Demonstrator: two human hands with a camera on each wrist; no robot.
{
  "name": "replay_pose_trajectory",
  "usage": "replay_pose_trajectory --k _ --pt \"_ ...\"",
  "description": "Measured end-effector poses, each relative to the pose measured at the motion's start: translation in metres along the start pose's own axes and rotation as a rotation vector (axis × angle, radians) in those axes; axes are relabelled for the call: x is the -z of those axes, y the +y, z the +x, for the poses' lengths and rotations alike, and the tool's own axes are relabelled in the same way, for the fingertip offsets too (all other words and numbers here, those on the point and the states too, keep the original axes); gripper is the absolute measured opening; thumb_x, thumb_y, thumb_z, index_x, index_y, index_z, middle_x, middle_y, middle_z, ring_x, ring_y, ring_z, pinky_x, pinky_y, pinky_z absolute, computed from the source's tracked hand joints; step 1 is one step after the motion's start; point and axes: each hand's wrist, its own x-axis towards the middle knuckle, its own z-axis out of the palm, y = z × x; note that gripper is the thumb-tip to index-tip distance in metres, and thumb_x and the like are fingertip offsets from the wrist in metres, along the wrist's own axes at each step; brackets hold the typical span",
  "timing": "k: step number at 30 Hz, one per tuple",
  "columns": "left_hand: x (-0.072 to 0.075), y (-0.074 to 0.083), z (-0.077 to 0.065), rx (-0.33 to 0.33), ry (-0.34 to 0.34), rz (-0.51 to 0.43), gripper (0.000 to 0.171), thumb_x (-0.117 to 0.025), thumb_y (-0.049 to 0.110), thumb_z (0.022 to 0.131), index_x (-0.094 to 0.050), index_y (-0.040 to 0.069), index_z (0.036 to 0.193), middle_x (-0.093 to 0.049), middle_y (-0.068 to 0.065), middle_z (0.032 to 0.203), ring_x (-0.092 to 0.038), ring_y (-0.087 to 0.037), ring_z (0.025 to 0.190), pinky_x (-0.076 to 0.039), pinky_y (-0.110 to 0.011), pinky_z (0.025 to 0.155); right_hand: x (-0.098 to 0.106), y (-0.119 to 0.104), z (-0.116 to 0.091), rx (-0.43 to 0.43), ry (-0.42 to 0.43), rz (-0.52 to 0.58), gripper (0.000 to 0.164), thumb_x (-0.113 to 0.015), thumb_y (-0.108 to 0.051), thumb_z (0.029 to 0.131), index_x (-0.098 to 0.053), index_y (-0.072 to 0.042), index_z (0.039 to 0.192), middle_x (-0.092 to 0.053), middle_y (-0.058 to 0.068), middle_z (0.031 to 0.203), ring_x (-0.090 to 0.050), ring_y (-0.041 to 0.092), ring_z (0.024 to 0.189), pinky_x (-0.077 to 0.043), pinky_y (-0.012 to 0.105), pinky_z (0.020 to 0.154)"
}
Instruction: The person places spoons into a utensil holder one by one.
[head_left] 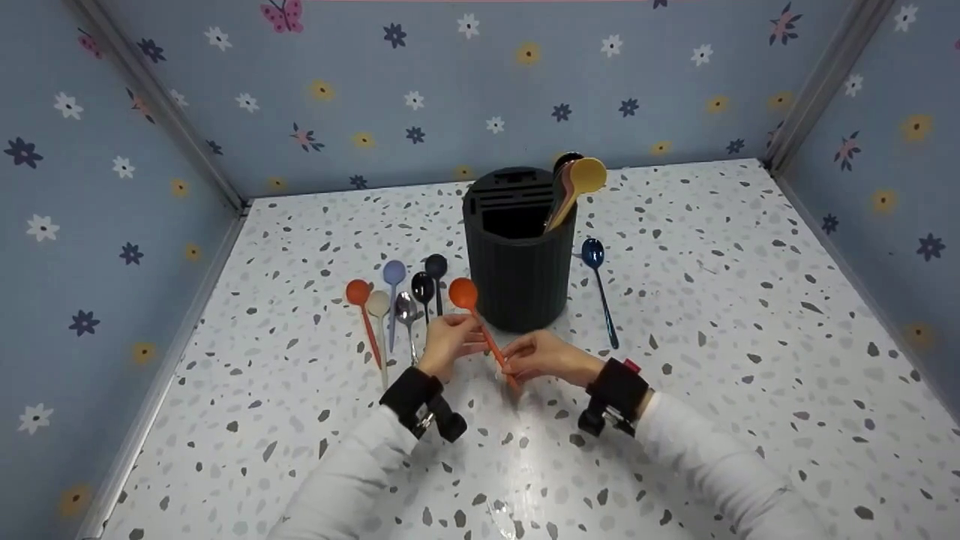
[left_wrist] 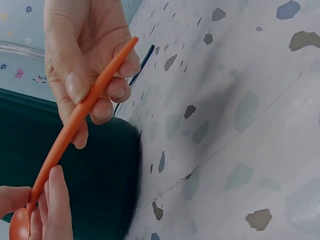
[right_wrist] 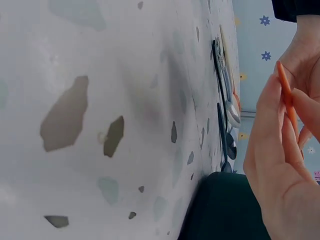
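An orange spoon (head_left: pixel 463 293) is held up in front of the dark ribbed holder, its bowl toward the upper left. My left hand (head_left: pixel 451 342) pinches it just below the bowl, as the left wrist view shows. Lower on the handle (left_wrist: pixel 75 120), the thumb and fingers of my right hand (head_left: pixel 546 356) grip it near the tapered end. In the right wrist view the handle tip (right_wrist: pixel 282 75) sticks out past the right hand's thumb and fingers. Behind the hands stands the dark holder (head_left: pixel 519 281), with a slotted section and an open compartment on top.
Left of the holder lie several spoons, among them a red-orange one (head_left: pixel 358 292), a cream one (head_left: pixel 379 303), a lavender one (head_left: pixel 394 271) and a metal one (head_left: pixel 406 307). A dark blue spoon (head_left: pixel 593 253) lies to the right. A yellow spoon (head_left: pixel 588 175) leans in the holder with others.
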Motion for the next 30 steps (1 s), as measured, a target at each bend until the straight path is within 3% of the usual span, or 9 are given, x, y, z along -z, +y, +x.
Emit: replay_pose_trajectory --k 5,14,18,22,30 --pt "0.0 0.009 -0.005 -0.002 -0.013 -0.002 0.026 -0.052 0.0 0.082 -0.053 -0.015 0.103 -0.059 -0.015 0.079 -0.06 -0.016 0.06 -0.056 -0.033 0.066 0.0 -0.009 -0.002 0.006 0.002 -0.023 0.033 -0.058 0.0 0.081 -0.05 0.014 0.11 -0.055 0.034 0.099 -0.062 0.016 0.071 -0.052 0.041 0.078" --pt "-0.003 0.027 -0.01 -0.032 -0.031 0.008 0.025 -0.055 0.001 0.083 -0.053 -0.014 0.103 -0.057 -0.01 0.074 -0.059 -0.015 0.06 -0.056 -0.028 0.061 0.0 -0.025 -0.007 0.028 0.034 -0.049 0.028 -0.055 0.003 0.081 -0.053 0.011 0.107 -0.063 0.013 0.086 -0.062 0.017 0.075 -0.054 0.037 0.075" --pt "-0.003 0.037 -0.013 -0.083 -0.063 0.018 0.023 -0.055 0.0 0.083 -0.054 -0.015 0.101 -0.057 -0.01 0.074 -0.059 -0.015 0.06 -0.056 -0.029 0.061 0.0 -0.035 -0.008 0.019 0.054 -0.081 0.026 -0.055 0.002 0.082 -0.054 0.009 0.107 -0.063 0.007 0.084 -0.062 0.018 0.078 -0.053 0.039 0.078" --pt "-0.003 0.049 -0.017 -0.125 -0.096 0.026 0.02 -0.055 0.0 0.084 -0.055 -0.013 0.099 -0.057 -0.011 0.076 -0.059 -0.016 0.061 -0.056 -0.03 0.062 0.002 -0.045 -0.01 0.027 0.048 -0.1 0.026 -0.057 -0.001 0.082 -0.056 0.006 0.106 -0.062 0.013 0.088 -0.062 0.02 0.08 -0.052 0.039 0.08" --pt "-0.009 0.077 -0.021 -0.139 -0.098 0.064 0.017 -0.057 0.002 0.084 -0.057 -0.008 0.097 -0.059 -0.011 0.076 -0.06 -0.016 0.062 -0.056 -0.028 0.062 0.004 -0.069 -0.015 0.065 0.055 -0.106 0.03 -0.058 -0.003 0.083 -0.053 0.009 0.111 -0.062 0.015 0.092 -0.062 0.02 0.081 -0.05 0.043 0.083"
